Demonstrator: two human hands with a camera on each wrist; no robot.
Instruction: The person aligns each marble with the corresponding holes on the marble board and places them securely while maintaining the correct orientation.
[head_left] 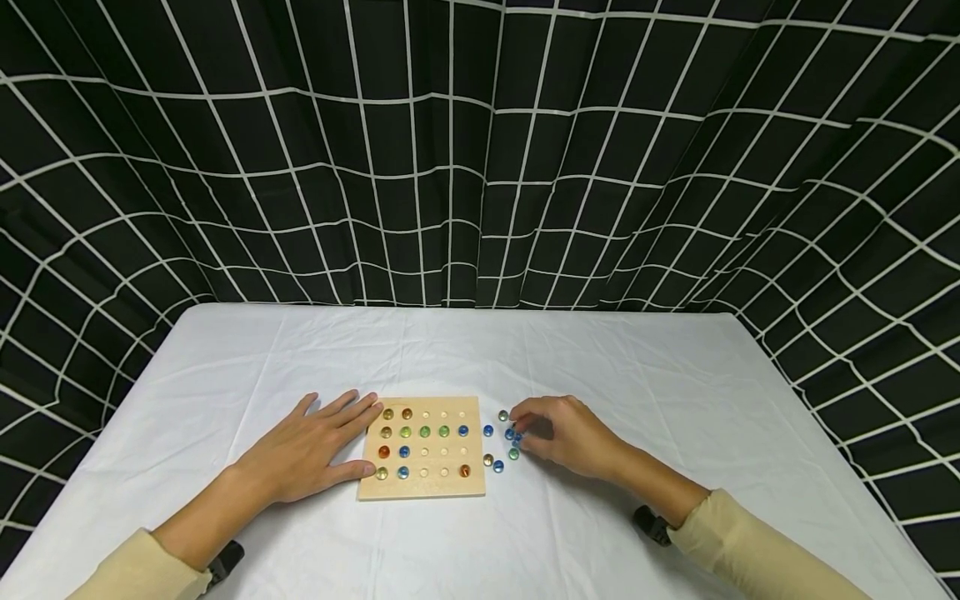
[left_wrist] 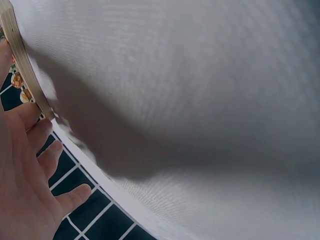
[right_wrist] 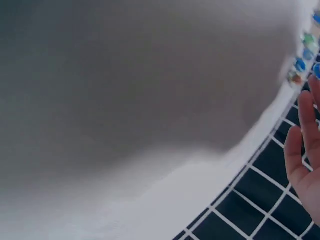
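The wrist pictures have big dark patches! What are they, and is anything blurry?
Left wrist view: a soft-edged shadow crosses the white cloth; right wrist view: broad grey shade dims much of the cloth, and the beads by the edge look blurry; head view: brighter, the board clearer, the curtain's white lines bending, though folds or lens, I can't tell.

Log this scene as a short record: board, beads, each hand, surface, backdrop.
Board: light wooden board with round hollows, partly filled
Fullest row: second from the far edge, five beads
Loose beads: a small scatter right of the board, several blue
Left hand: left hand spread, at the board's left edge
Right hand: right hand over the scatter; grip unclear
Surface: white cloth
Backdrop: black curtain with white grid lines
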